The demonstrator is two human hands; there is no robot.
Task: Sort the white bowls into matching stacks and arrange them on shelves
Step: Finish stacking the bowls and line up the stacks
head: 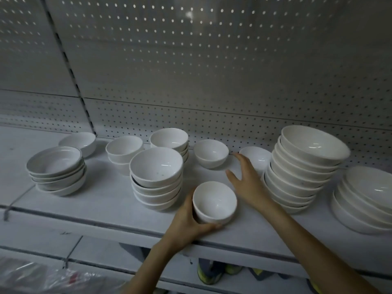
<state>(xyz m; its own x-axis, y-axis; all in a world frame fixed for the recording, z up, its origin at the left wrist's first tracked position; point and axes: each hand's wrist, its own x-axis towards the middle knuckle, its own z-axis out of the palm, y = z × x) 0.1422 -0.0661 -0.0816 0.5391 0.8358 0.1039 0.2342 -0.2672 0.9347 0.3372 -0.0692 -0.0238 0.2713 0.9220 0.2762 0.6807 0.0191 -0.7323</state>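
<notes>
My left hand (188,221) grips a small white bowl (214,201) near the front edge of the white shelf (106,200). My right hand (246,179) hovers with fingers spread, holding nothing, between a single small bowl (211,153) at the back and another small bowl (257,157) partly hidden behind it. A stack of medium bowls (157,178) stands left of the held bowl. Behind it are two short stacks of bowls (124,152) (169,141). A tall leaning stack of wide bowls (303,168) rises just right of my right hand.
A stack of shallow rimmed bowls (56,169) and a lone bowl (79,142) sit at the left. Large shallow bowls (367,198) are stacked at the far right. Pegboard backs the shelf. Clear plastic wrap (42,279) lies at lower left, shoes (209,272) below.
</notes>
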